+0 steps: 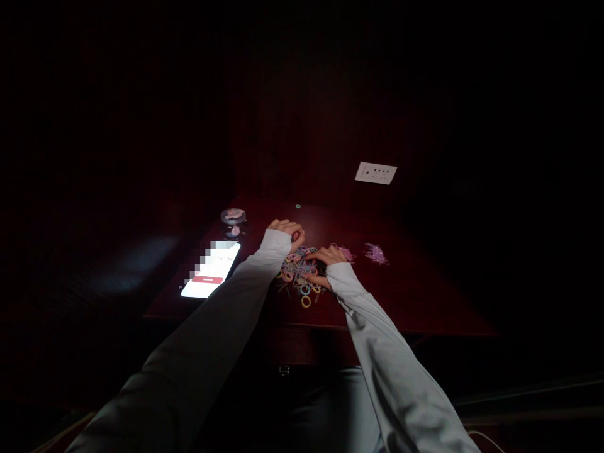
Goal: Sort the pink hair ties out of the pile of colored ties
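A heap of small colourful hair ties (295, 269) lies on the dark red table, with thin strands mixed in. Above its far edge my left hand (287, 230) has its fingers curled in; whatever they may hold is hidden. At the right side of the heap, my right hand (326, 261) reaches in with thumb and fingers apart, touching the ties. A yellow hair tie (306, 302) lies at the near edge of the heap. Partly behind my right hand is a small pink bunch (348, 253) of thin pieces, and a purple bunch (376, 253) lies farther right.
A lit phone (212, 270) lies left of my left forearm. Behind it stands a lidded clear jar (234, 224). One green hair tie (298, 206) sits alone toward the back of the table (415, 302). A white socket panel (375, 173) is on the wall behind.
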A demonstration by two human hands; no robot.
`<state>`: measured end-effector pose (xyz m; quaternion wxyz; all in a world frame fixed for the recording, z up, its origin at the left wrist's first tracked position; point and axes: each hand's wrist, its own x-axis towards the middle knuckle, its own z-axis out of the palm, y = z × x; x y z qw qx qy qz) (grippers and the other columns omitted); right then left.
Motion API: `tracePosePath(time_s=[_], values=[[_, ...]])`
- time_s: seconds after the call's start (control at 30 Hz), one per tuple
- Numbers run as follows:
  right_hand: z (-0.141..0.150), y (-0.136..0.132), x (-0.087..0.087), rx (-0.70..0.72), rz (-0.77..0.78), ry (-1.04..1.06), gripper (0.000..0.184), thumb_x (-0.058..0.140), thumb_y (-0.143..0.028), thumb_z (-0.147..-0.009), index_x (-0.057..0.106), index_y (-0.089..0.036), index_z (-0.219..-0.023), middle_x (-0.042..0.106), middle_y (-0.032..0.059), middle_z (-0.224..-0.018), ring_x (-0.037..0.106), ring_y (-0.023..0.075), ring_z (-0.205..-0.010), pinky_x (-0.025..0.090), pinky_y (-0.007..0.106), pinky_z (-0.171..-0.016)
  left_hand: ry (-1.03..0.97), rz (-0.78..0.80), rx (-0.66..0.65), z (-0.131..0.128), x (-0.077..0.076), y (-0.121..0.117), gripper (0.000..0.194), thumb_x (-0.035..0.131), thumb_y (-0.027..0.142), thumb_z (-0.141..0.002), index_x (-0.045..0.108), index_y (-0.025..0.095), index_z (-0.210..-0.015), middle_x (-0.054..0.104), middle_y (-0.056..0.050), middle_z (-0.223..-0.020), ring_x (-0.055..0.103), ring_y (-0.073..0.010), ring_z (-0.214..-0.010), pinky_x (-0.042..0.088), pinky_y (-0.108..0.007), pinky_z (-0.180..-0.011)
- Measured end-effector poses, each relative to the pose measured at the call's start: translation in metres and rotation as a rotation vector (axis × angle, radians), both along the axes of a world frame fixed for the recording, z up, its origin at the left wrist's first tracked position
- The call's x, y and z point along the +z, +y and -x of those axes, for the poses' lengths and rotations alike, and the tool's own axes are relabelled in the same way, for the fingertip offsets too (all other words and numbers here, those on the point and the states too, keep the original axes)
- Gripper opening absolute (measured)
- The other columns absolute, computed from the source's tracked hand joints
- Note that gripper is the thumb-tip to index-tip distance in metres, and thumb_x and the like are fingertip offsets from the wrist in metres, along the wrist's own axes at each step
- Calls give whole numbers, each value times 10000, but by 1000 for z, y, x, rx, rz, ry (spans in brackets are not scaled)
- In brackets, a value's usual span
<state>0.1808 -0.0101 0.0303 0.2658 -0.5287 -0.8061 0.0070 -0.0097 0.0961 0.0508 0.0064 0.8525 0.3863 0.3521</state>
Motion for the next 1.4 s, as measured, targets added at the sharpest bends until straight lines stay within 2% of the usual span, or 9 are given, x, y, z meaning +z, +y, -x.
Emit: tracePosePath(time_s=[0.17,0.3,0.53,0.67,0.8,0.9,1.03,1.2,1.4], values=[[-1,7,-5,-22,39,-12,200,739,-455,-924,827,-285,-983,759,61,-964,543,255,-947,393,383,-893,-31,41,18,0,-1,-1,213,574,276,-940,667,220,-756,695,-10,-739,635,-185,-812,411,-348,-854],[-2,12,-7,-47,38,51,133,720,-364,-936,831,-293,-949,756,40,-866,546,249,-917,401,387,-892,-21,83,31,0,-3,1,201,575,294,-940,692,226,-792,699,-12,-756,636,-187,-813,423,-350,-868],[-8,15,-13,-105,15,189,230,659,-416,-978,848,-300,-1036,786,49,-864,590,247,-895,442,386,-873,-47,87,46,0,-6,2,196,583,297,-940,681,234,-783,690,2,-721,615,-180,-783,431,-338,-865],[-8,13,-14,-153,-16,189,305,607,-477,-1011,849,-315,-1104,783,57,-844,596,252,-899,452,364,-816,-37,88,41,-1,-3,-1,199,580,299,-943,686,227,-791,692,-4,-738,617,-178,-781,430,-342,-874],[-10,10,-13,-176,-63,178,358,541,-479,-1046,851,-307,-1098,774,48,-809,593,245,-899,434,376,-870,-17,93,39,-3,3,-7,192,588,279,-930,673,221,-768,684,-3,-717,622,-181,-789,430,-341,-866],[-13,11,-14,-238,-125,178,407,494,-490,-1062,847,-287,-1071,795,53,-902,591,245,-929,398,391,-907,-9,97,48,-4,5,-9,189,590,272,-924,668,220,-760,682,-6,-707,625,-185,-790,426,-344,-857],[-20,18,-20,-395,-198,180,453,461,-503,-1061,826,-248,-980,794,74,-965,582,248,-931,350,400,-917,-25,86,37,-3,3,-8,200,581,281,-930,663,226,-756,686,-4,-706,619,-183,-776,427,-343,-855],[-28,25,-27,-556,-269,226,410,491,-498,-1032,801,-246,-944,765,83,-911,540,261,-934,303,400,-880,-33,88,42,-2,-2,-3,188,579,282,-926,672,231,-771,690,-3,-708,625,-186,-784,429,-344,-861],[-27,22,-26,-489,-228,190,306,547,-440,-1000,801,-267,-999,751,62,-937,520,254,-948,303,384,-893,-48,88,27,-2,-11,4,215,575,324,-943,663,237,-767,709,1,-736,628,-184,-800,429,-335,-862]])
